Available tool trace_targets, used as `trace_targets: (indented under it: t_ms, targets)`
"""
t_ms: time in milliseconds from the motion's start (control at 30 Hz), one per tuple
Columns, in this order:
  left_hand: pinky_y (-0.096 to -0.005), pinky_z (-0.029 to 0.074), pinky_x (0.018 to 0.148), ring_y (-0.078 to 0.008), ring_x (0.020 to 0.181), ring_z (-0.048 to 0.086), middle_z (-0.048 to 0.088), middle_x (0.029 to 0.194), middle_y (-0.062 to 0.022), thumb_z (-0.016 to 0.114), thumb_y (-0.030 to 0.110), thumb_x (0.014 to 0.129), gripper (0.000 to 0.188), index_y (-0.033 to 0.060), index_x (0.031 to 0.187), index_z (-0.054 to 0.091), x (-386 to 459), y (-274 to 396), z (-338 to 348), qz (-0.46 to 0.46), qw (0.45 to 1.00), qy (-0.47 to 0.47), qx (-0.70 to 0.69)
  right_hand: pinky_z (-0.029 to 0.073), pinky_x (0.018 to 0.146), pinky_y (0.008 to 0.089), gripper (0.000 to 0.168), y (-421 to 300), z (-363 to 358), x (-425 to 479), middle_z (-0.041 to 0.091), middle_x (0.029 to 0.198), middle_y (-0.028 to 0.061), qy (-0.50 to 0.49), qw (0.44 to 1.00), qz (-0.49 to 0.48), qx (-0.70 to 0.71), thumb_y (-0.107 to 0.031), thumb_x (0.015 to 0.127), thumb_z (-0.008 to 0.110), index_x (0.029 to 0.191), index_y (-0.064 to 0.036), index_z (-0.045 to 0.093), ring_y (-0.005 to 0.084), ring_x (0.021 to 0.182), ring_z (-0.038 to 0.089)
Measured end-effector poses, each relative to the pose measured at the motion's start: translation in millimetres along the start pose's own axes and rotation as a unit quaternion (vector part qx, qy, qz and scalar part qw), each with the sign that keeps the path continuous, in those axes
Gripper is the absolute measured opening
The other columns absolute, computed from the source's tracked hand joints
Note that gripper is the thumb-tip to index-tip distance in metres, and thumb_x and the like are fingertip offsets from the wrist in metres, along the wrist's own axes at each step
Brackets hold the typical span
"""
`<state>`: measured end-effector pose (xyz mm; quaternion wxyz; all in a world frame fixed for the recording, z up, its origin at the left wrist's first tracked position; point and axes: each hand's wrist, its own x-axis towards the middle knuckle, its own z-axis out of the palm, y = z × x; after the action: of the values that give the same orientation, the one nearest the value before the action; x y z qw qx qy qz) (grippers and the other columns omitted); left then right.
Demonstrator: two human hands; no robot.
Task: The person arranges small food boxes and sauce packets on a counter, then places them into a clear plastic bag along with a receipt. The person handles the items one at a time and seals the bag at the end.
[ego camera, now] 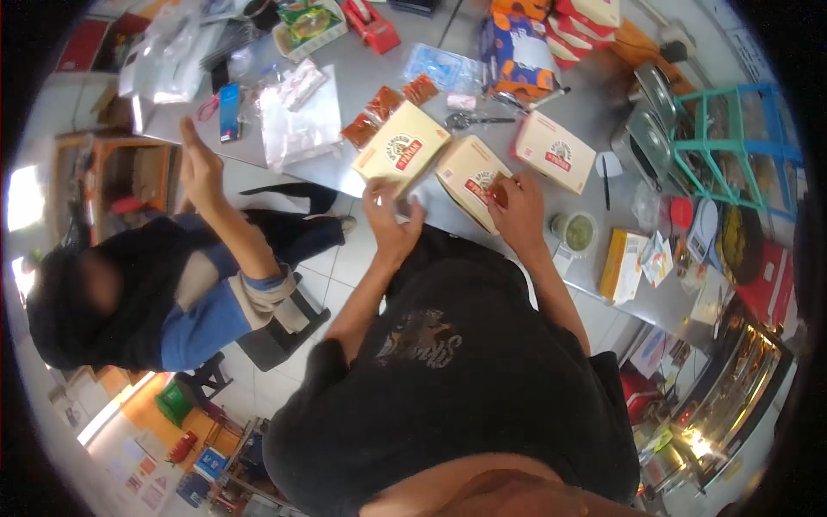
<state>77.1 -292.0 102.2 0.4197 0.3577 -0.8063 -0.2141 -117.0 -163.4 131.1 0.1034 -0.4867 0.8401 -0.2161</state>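
Three cream cardboard food boxes stand on the metal table: a left box point(402, 147), a middle box point(470, 169) and a right box point(557, 152). My right hand point(519, 208) is over the middle box, its fingers closed on a small reddish-brown sauce packet point(498, 191). My left hand point(393, 223) is at the near edge of the left box, fingers apart and curved; whether it touches the box is unclear. More sauce packets point(382, 103) lie behind the left box. A black plastic spoon point(478, 121) rests behind the middle box.
On the left a co-worker point(213, 284) sits with a raised hand near a phone point(229, 112) and plastic bags point(300, 116). To the right are a green-filled tub point(575, 232), a yellow carton point(624, 265), metal containers point(646, 139) and a green rack point(717, 142). A red tape dispenser point(371, 26) stands behind.
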Motion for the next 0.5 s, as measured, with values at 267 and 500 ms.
trace_targets:
  t_ms: [267, 500]
  targets:
    - [-0.0322, 0.049, 0.07, -0.0201, 0.083, 0.06, 0.064, 0.1, -0.0147, 0.064, 0.027, 0.092, 0.043, -0.0093, 0.116, 0.058, -5, -44, 20, -0.479, 0.829, 0.02, -0.287, 0.047, 0.093, 0.0456, 0.048, -43, 54, 139, 0.064, 0.114, 0.0228, -0.131, 0.963, -0.086, 0.219, -0.036, 0.085, 0.071, 0.115, 0.0, 0.062, 0.0395, 0.106, 0.062]
    - [-0.0429, 0.047, 0.08, -0.036, 0.086, 0.058, 0.06, 0.091, -0.022, 0.069, 0.035, 0.087, 0.045, -0.0087, 0.099, 0.065, 24, -39, 2, -0.451, 0.873, -0.012, -0.183, 0.051, 0.082, 0.0447, 0.047, -41, 71, 148, 0.069, 0.097, 0.0243, -0.161, 0.969, -0.109, 0.152, -0.04, 0.085, 0.072, 0.105, 0.003, 0.066, 0.0384, 0.093, 0.068]
